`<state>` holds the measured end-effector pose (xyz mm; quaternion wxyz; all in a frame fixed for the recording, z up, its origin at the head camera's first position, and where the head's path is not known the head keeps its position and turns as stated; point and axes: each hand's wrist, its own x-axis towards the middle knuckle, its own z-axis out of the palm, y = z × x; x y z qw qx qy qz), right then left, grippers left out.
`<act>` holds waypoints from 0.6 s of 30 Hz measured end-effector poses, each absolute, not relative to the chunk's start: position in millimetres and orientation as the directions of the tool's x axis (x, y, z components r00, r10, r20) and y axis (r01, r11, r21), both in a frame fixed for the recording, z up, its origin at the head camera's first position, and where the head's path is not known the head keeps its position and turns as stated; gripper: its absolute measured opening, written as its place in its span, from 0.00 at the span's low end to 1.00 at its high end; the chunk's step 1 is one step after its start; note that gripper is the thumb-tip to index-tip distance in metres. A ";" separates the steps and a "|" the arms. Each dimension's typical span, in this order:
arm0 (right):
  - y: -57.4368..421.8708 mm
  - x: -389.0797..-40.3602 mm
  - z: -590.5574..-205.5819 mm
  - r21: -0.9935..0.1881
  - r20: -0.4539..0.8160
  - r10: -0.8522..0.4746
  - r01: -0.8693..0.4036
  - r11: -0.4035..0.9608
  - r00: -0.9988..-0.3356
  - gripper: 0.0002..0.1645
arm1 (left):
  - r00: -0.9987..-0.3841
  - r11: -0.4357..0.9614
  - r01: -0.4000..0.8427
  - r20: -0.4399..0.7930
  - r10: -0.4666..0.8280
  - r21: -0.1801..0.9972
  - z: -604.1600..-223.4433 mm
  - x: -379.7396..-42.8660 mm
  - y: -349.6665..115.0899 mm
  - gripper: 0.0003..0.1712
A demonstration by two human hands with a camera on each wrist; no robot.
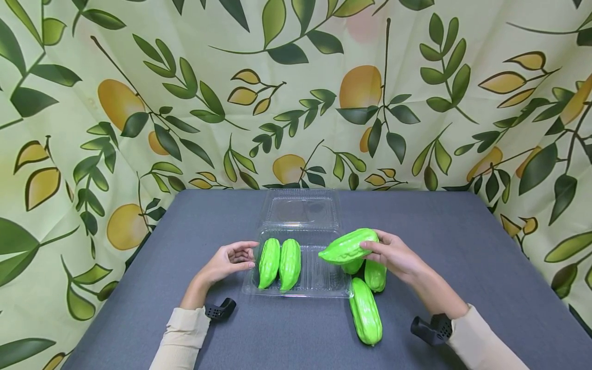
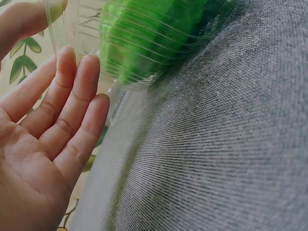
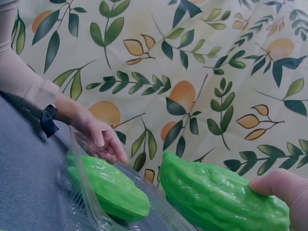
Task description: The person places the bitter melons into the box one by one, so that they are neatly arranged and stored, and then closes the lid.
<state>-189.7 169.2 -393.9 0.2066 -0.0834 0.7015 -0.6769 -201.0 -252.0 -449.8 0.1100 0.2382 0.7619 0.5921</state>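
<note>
My right hand (image 1: 390,253) grips a bright green bitter melon (image 1: 347,245), its thumb on the near side and the pointed tip facing left. That melon hangs over the right side of a clear plastic clamshell box (image 1: 319,277), whose lid (image 1: 300,208) lies folded back. Inside the box, at its left, two bitter melons (image 1: 269,263) lie side by side. At the box's left rim is my left hand (image 1: 231,261), fingers loosely bent and fingertips against the plastic. The left wrist view shows these fingers (image 2: 72,115) right at the box wall, a green melon visible through it.
Three more bitter melons (image 1: 366,311) lie at the box's right side, one nearest the table's front and two partly beneath the raised one. A grey cloth covers the table (image 1: 425,221). Behind it hangs a leaf-and-fruit patterned curtain (image 1: 314,128).
</note>
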 end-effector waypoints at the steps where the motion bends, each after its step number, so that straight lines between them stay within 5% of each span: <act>1: 168.6 -190.6 -393.2 -0.984 -0.181 -0.388 0.167 0.070 -0.904 0.42 | -0.863 0.187 0.233 0.114 0.493 0.954 -449.9 -201.0 -252.0 0.31; 18: 154.9 -205.2 -391.5 -0.980 -0.197 -0.348 0.174 0.097 -0.917 0.42 | -0.865 0.191 0.234 0.115 0.489 0.953 -450.7 -201.0 -252.6 0.31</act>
